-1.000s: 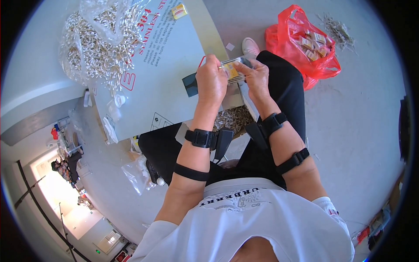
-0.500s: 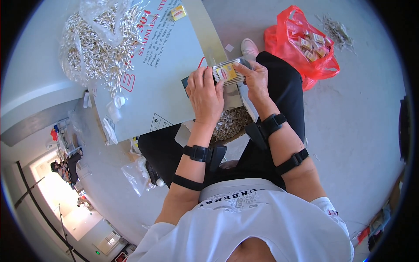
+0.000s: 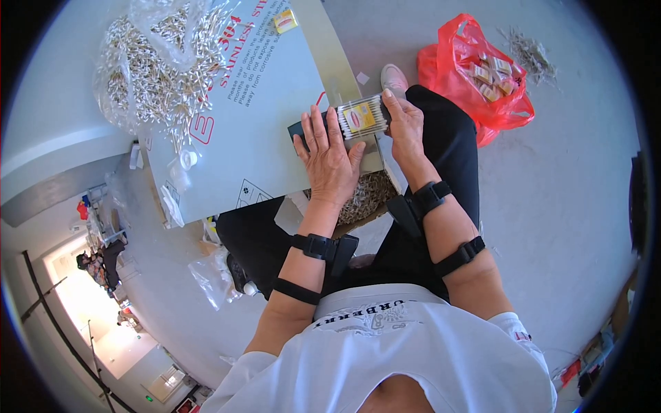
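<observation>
A clear pack of cotton swabs [image 3: 372,117] with a yellow label lies crosswise at the table's right edge. My right hand [image 3: 406,131] is closed on its right end, thumb on the near side of the top. My left hand [image 3: 332,168] is open, its fingers stretched out and spread over a dark flat piece [image 3: 296,133]. Its index fingertip is close by the pack's left end; whether they touch I cannot tell. Below my hands, loose swabs fill a box [image 3: 368,221] between my legs, partly hidden by my left forearm.
A clear bag of loose cotton swabs [image 3: 155,82] rests on the film-covered table [image 3: 255,148]. A small yellow-labelled packet [image 3: 284,21] lies at its far edge. On the floor at right stand a red plastic bag [image 3: 441,69] holding packs and a loose swab pile [image 3: 531,55].
My left hand has let go of the pack, and its fingers have spread flat over the dark piece. My right thumb has slid from the label to the pack's right end.
</observation>
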{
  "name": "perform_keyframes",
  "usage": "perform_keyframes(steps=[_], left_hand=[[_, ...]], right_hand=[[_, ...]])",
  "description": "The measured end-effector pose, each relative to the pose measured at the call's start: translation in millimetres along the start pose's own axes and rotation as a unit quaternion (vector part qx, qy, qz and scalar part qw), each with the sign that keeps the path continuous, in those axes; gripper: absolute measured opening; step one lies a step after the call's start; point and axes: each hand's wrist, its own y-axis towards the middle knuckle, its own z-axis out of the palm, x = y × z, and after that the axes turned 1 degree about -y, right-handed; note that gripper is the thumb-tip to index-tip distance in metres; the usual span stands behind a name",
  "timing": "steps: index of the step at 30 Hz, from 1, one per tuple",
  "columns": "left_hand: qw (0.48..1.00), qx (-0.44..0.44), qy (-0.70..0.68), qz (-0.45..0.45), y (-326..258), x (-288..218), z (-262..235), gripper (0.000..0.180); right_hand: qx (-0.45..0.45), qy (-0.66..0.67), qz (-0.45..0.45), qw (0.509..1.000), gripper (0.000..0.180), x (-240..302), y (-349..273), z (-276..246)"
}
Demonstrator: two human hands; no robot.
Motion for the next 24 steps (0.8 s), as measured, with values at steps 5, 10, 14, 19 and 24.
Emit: perform_keyframes(steps=[5, 10, 14, 19, 24], left_hand=[[1.000, 0.016, 0.021, 0.015, -1.4, -8.7, 3.4, 0.078], [0.998, 0.040, 0.041, 0.018, 1.4, -12.9, 0.7, 0.078], [0.999, 0.030, 0.009, 0.012, 1.7, -10.8, 3.2, 0.080], [1.000, 0.024, 0.006, 0.009, 0.3, -9.0, 4.4, 0.083], [1.000, 0.014, -0.004, -0.005, 1.1, -9.7, 6.1, 0.085]], right_hand=[[-0.003, -0.033, -0.053, 0.998, 0.024, -0.9, -3.0, 8.0], [0.019, -0.064, -0.139, 0.988, 0.031, -11.7, 6.7, 2.6], [-0.013, -0.139, -0.153, 0.978, 0.034, -21.0, 12.0, 0.0], [-0.002, -0.132, -0.166, 0.977, 0.031, -17.1, 4.6, 4.1], [-0.005, -0.029, -0.081, 0.996, 0.024, -8.5, -3.9, 11.0]])
